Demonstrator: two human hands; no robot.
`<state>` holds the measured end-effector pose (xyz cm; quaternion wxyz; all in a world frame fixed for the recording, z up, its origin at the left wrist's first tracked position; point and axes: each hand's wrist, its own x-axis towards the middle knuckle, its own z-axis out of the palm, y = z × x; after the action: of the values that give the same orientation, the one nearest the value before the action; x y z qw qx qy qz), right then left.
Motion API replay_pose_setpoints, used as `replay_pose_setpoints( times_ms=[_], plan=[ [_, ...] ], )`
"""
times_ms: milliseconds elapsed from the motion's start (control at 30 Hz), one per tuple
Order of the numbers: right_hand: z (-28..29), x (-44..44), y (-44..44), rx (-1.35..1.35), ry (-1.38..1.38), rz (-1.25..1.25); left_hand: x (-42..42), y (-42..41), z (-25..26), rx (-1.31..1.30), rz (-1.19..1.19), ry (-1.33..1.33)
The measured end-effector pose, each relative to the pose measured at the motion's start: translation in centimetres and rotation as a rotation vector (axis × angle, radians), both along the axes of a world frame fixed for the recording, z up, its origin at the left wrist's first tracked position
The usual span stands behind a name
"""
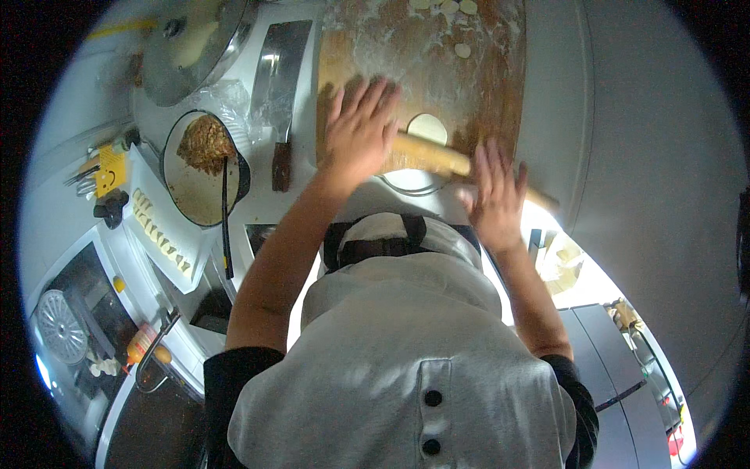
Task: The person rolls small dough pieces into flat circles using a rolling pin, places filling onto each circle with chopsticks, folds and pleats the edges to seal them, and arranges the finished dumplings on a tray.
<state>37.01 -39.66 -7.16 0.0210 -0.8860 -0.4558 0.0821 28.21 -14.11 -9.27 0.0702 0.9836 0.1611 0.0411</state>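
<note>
Both my hands lie palm down with fingers spread over a wooden rolling pin (433,155), slightly blurred. My left hand (361,129) covers its left end. My right hand (498,196) rests across it farther right, and the pin's tip sticks out beyond. A flat round dough wrapper (428,127) lies just beyond the pin on a floured wooden board (375,53). Farther up the board sit a small dough disc (462,50) and several more dough pieces (449,6). Below the pin shows a white curved shape with a dark rim, partly hidden.
Left of the board lies a cleaver (281,82). Beside it stands a dark-rimmed basin (196,202) with minced filling (205,143) and black chopsticks (225,217). A white tray (190,278) holds several dumplings (158,234). A lidded pan (187,50) stands behind; a sink (88,258) is lower left.
</note>
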Motion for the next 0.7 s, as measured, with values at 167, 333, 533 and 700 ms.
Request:
replay_pose_setpoints(
  times_ms=[167,333,533,700],
  plan=[
    [1.7,-2.1,-0.9,0.047,0.154,-0.002,-1.8,-2.1,1.5,-0.185,-0.054,-0.035],
    [1.4,-0.8,-0.6,0.164,0.134,0.039,3.2,-3.4,-0.1,-0.513,-0.041,0.024],
    [2.1,-1.3,-3.8,0.297,0.283,-0.136,3.6,-0.9,1.6,-0.665,-0.105,-0.123],
    [1.1,-1.1,-8.5,0.514,0.433,-0.5,3.6,0.3,7.0,-1.048,-0.055,-0.484]
  ],
)
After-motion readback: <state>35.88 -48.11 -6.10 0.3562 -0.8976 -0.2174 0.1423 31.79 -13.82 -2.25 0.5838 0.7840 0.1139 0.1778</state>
